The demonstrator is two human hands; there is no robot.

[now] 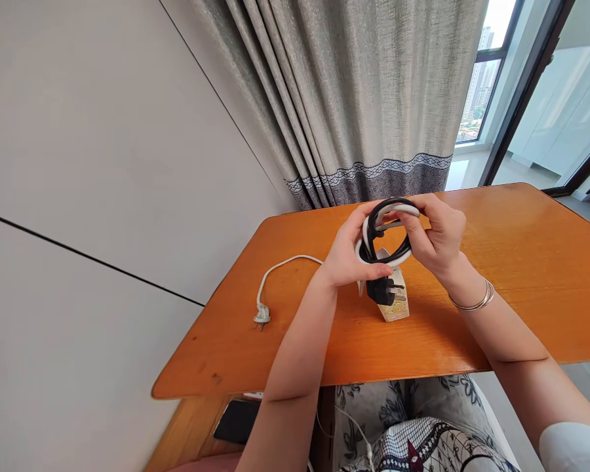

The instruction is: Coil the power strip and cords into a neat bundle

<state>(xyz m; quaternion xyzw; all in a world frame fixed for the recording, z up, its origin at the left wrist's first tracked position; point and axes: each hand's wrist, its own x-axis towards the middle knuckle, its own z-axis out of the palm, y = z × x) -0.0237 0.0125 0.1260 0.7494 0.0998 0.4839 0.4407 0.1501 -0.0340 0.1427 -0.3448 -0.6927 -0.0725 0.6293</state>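
Observation:
Both hands hold a coil of black and white cables [387, 231] above the orange wooden table [521, 262]. My left hand [350, 252] grips the coil's left side, fingers curled round it. My right hand [435, 237] is closed on the coil's right and top. A black plug [382, 290] hangs from the coil, just in front of a white power strip [397, 300] that lies on the table. A white cord [280, 269] runs left from the hands over the table and ends in a white plug [261, 317] near the left edge.
A grey curtain [364, 98] hangs behind the table, with a pale wall [103, 164] at the left and a window at the right. Below the table's front edge a black phone [236, 421] lies on a lower surface, beside my patterned lap.

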